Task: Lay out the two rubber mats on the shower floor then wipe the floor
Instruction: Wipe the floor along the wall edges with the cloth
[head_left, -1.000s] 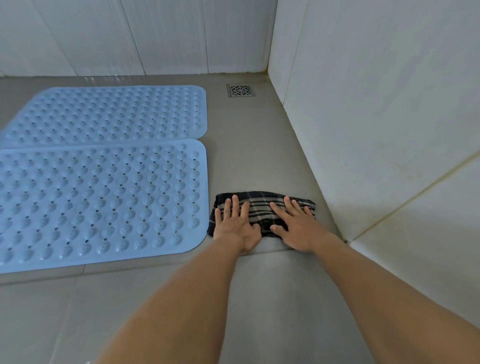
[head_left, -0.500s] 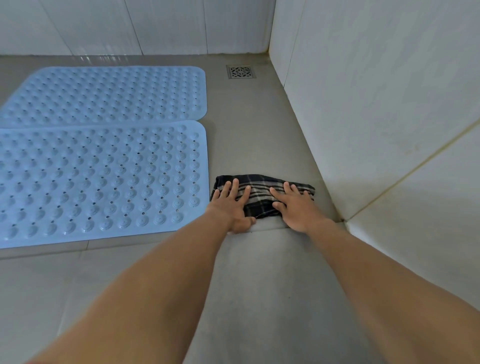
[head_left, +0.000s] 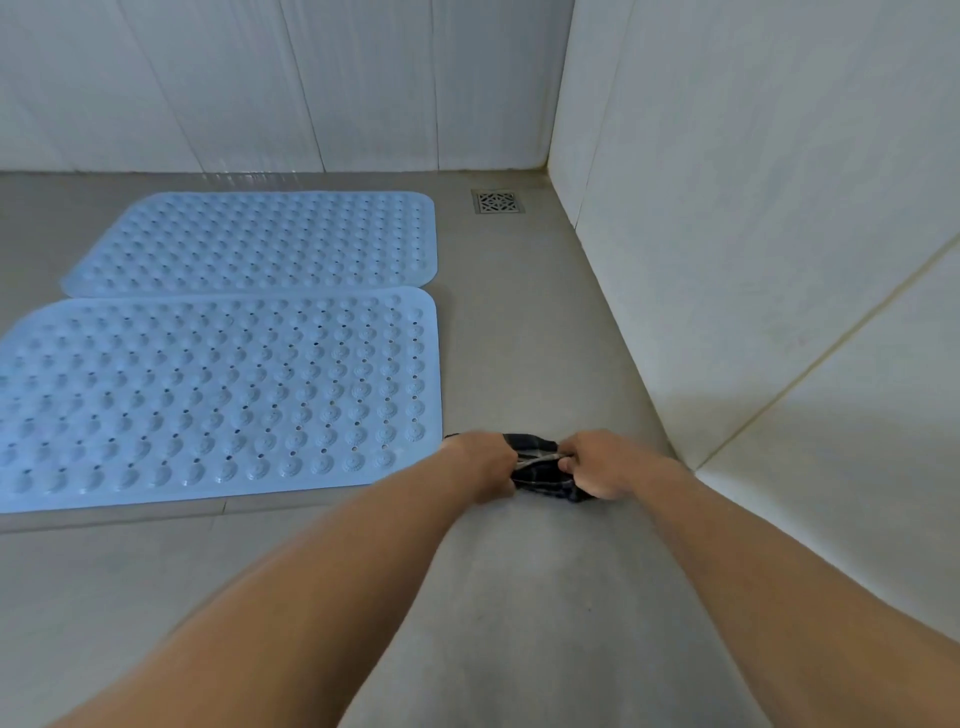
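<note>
Rubber mats, near mat (head_left: 218, 395) just beside far mat (head_left: 270, 239), lie flat on shower floor (head_left: 519, 338) so layout looks done; left hand (head_left: 480, 465) and right hand (head_left: 597, 462) both clench bunched plaid cloth (head_left: 540, 470) by near mat, wiping likely unfinished

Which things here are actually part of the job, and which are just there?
Part of the job: near mat and far mat, both laid flat; cloth, gripped by left hand and right hand; floor.
Just there: drain near the corner; tiled walls.
</note>
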